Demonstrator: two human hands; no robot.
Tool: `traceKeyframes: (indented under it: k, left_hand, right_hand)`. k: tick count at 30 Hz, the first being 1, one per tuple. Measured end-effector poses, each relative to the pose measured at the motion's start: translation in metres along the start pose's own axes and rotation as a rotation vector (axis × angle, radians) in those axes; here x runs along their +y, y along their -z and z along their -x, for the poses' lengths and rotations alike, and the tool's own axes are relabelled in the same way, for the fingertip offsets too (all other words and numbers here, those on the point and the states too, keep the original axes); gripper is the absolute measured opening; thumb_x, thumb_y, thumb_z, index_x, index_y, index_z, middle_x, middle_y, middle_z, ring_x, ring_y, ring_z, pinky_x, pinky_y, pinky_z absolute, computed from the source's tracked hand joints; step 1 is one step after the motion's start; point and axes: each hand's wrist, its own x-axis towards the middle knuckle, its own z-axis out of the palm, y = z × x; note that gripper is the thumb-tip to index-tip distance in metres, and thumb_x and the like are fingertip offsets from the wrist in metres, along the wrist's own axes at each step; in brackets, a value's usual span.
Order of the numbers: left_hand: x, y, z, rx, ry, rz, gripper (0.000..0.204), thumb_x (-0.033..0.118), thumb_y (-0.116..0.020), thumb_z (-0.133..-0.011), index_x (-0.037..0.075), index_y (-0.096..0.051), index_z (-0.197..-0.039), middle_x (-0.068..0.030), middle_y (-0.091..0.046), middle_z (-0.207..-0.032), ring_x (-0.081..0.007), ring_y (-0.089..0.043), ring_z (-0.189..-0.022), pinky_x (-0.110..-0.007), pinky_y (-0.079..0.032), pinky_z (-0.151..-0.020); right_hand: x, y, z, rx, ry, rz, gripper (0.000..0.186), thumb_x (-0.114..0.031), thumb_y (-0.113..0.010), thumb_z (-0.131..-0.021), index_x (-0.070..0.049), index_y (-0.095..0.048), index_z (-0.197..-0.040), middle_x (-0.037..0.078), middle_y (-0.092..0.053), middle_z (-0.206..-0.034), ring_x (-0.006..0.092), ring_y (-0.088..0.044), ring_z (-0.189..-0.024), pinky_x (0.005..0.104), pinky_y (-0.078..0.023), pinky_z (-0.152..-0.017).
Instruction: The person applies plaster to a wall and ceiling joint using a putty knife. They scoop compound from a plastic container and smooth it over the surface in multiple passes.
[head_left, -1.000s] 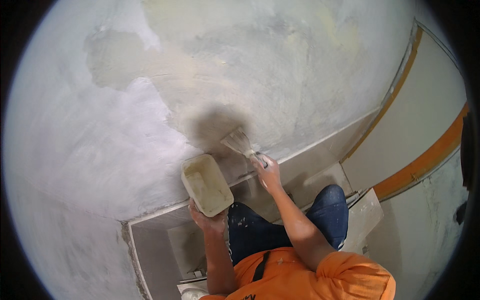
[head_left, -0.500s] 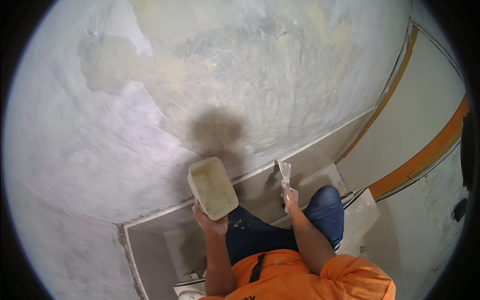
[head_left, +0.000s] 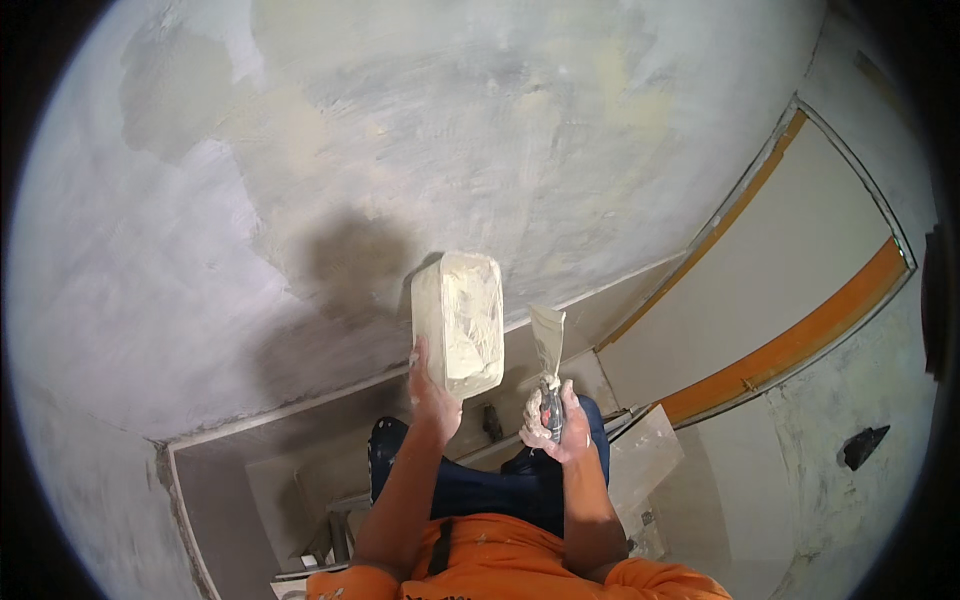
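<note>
One rectangular cream plastic tub [head_left: 473,320], smeared with off-white paste, is in the person's left hand [head_left: 437,405]. The fingers of that hand are partly spread, bent to the width of the tub and pressed along its lower left side and bottom corner. Whether the paste-covered face is the tub's mouth or its base, I cannot tell. The tub stands tilted in front of a pale, patchily plastered wall [head_left: 330,150]; whether it touches the wall is unclear.

One flat-bladed putty knife [head_left: 549,350] with a dark handle bearing a small red mark is in the right hand [head_left: 572,432]. Here the fingers are curled round the handle with little gap left, and lumps of paste cling to them. The blade, coated in paste, points up, away from the body. The knife is to the right of the tub, near it but apart, and the two hands are likewise apart.

Counted: two hands, one tub, one knife. Around them are two curved orange strips, an upper [head_left: 702,240] and a lower [head_left: 790,335], with one off-white panel [head_left: 745,240] between; one dark patch [head_left: 865,446] at the right; one orange shirt [head_left: 500,555]; and one pair of dark blue trousers [head_left: 480,490].
</note>
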Motion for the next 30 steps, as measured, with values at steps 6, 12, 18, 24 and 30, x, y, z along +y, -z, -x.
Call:
traceKeyframes:
  k: [6,12,18,24,30]
  left_hand:
    - [-0.014,-0.055,-0.01,-0.162,0.083,0.069,0.068,0.055,-0.047,-0.101,0.01,-0.037,-0.152,-0.0081,-0.052,-0.146,-0.0255,-0.051,-0.132,-0.044,-0.042,-0.11]
    - [-0.045,-0.055,0.005,-0.049,0.086,0.187,0.066,0.056,-0.045,-0.101,0.013,-0.04,-0.15,-0.0064,-0.054,-0.142,-0.0244,-0.054,-0.128,-0.043,-0.046,-0.105]
    - [-0.074,0.002,0.01,-0.303,0.08,0.182,0.079,0.056,-0.066,-0.088,0.01,-0.043,-0.147,-0.0093,-0.055,-0.141,-0.0306,-0.056,-0.127,-0.046,-0.051,-0.102]
    - [-0.083,0.026,0.009,-0.488,0.211,0.142,0.089,0.048,-0.078,-0.082,0.004,-0.04,-0.148,-0.0137,-0.054,-0.141,-0.0318,-0.055,-0.129,-0.049,-0.047,-0.108]
    - [-0.076,0.007,0.011,-0.464,0.183,0.076,0.087,0.05,-0.074,-0.084,0.004,-0.038,-0.149,-0.014,-0.053,-0.142,-0.0323,-0.055,-0.129,-0.049,-0.047,-0.107]
  right_hand:
    - [-0.001,-0.023,0.003,0.254,0.256,0.219,0.054,-0.058,-0.045,-0.102,-0.007,-0.056,-0.087,0.004,-0.05,-0.062,0.0137,-0.042,-0.044,0.0291,-0.033,-0.043]
    - [0.006,-0.033,0.005,0.514,0.4,0.67,0.047,-0.044,-0.049,-0.106,-0.006,-0.059,-0.079,0.0,-0.054,-0.062,0.0087,-0.046,-0.049,0.0259,-0.035,-0.045]
    - [0.014,-0.047,0.031,0.498,0.276,0.808,0.041,-0.034,-0.054,-0.106,-0.006,-0.055,-0.075,-0.003,-0.05,-0.065,0.0058,-0.043,-0.057,0.0243,-0.034,-0.052]
    - [-0.014,-0.052,0.046,0.506,0.187,0.789,0.039,-0.03,-0.059,-0.104,-0.005,-0.056,-0.074,-0.004,-0.047,-0.066,0.0053,-0.04,-0.058,0.024,-0.033,-0.052]
    - [-0.012,-0.033,0.057,0.444,0.126,0.802,0.031,-0.025,-0.064,-0.101,-0.005,-0.06,-0.077,-0.009,-0.043,-0.069,0.0021,-0.035,-0.06,0.0224,-0.028,-0.052]
